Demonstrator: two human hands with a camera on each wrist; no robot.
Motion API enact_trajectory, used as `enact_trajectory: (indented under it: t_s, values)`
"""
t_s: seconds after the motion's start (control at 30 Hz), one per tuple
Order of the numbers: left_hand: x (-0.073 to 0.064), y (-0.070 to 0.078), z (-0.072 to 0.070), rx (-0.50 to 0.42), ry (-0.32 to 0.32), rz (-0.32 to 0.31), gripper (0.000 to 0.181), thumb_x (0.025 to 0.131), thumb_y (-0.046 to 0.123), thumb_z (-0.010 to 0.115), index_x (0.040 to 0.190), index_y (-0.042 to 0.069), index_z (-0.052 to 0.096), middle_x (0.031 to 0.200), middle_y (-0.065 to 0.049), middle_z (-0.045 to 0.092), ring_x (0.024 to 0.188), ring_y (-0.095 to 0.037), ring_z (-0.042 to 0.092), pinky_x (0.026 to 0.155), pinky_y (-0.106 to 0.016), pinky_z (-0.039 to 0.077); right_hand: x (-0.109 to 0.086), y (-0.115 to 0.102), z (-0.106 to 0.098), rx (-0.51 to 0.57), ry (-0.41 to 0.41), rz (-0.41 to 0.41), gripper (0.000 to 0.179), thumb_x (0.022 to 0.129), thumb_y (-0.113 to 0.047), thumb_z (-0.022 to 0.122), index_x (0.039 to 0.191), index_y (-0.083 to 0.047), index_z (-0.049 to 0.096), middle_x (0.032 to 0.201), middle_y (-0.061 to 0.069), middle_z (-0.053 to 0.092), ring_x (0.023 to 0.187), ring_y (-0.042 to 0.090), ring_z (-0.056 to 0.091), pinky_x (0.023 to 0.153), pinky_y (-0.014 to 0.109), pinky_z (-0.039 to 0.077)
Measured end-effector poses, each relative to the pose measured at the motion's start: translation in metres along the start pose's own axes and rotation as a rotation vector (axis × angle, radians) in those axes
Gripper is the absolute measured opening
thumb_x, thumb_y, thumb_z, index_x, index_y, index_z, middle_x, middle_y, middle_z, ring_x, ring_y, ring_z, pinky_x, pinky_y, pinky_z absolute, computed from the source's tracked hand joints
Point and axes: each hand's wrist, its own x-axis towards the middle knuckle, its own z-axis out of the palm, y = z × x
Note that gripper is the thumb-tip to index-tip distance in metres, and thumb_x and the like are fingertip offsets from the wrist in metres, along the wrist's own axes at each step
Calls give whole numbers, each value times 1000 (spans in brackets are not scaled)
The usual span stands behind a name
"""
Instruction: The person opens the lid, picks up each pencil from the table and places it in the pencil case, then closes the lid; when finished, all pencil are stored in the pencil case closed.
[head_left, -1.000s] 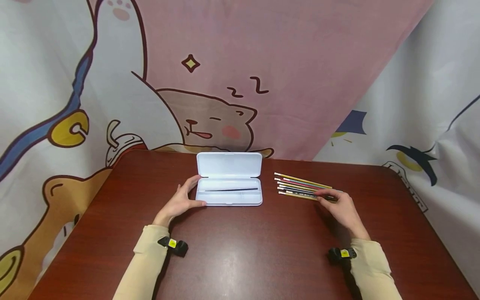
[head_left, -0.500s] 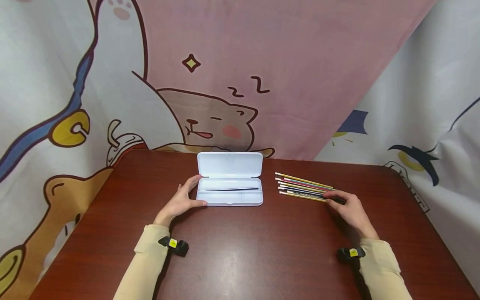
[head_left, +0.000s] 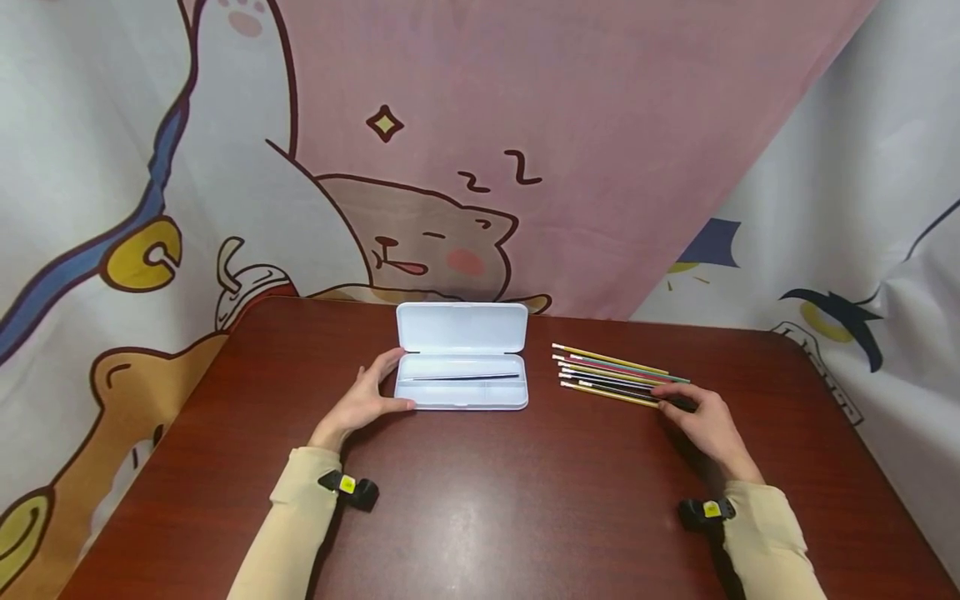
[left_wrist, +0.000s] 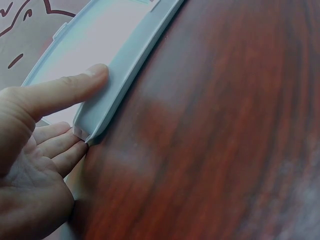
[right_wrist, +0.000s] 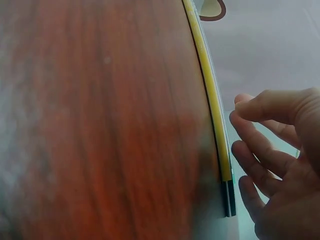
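Note:
A white pencil case (head_left: 462, 407) stands with its lid raised, a thin dark pencil (head_left: 465, 377) lying inside. My left hand (head_left: 362, 407) holds the case's left end, thumb at the front rim and fingers round the end, as the left wrist view shows too. Right of the case lie several pencils (head_left: 611, 359) side by side with white-tipped ends toward it. At their far right, my right hand (head_left: 701, 421) pinches a black pencil (head_left: 617, 389) between thumb and index finger. In the right wrist view, a yellow pencil (right_wrist: 212, 95) lies beside the fingers; the pinch point is partly hidden.
The dark red-brown table (head_left: 480, 500) bears everything. A cartoon-printed cloth (head_left: 585, 167) hangs behind it, close to the raised lid. Both wrists carry small black cameras.
My right hand has slid to the right along the pencils, and the black pencil has shifted slightly right with it. My left hand stays on the case.

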Motion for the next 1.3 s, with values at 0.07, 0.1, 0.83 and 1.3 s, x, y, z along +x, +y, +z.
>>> enact_trajectory:
  t_s: [0.07,0.1,0.83,1.3]
  values:
    - [0,0,0,2,-2,5,92,74,10,83,148,1,28,151,-23,30,141,-33,24,108,-56,-14,-1,0,-1,-11,9,-11,19,88,-4,67,107,-2,70,110,21,64,100,29,54,78,25,39]
    - [0,0,0,3,-1,4,92,74,10,83,148,1,28,151,-22,30,141,-32,24,108,-56,-14,-2,0,-1,-12,8,-16,18,88,-3,67,106,-2,70,109,20,65,98,28,55,77,23,39]
    - [2,-1,0,1,-7,-6,92,74,11,83,148,2,28,152,-22,30,141,-33,24,108,-55,-14,5,-2,9,-38,-47,-51,19,84,1,70,103,-2,72,105,17,67,93,30,57,75,34,43]
    - [0,1,1,21,2,1,91,74,11,83,147,2,29,151,-22,31,141,-33,25,108,-55,-13,6,-3,11,-53,-85,-69,18,86,1,67,103,-3,71,102,14,64,81,22,53,68,32,43]
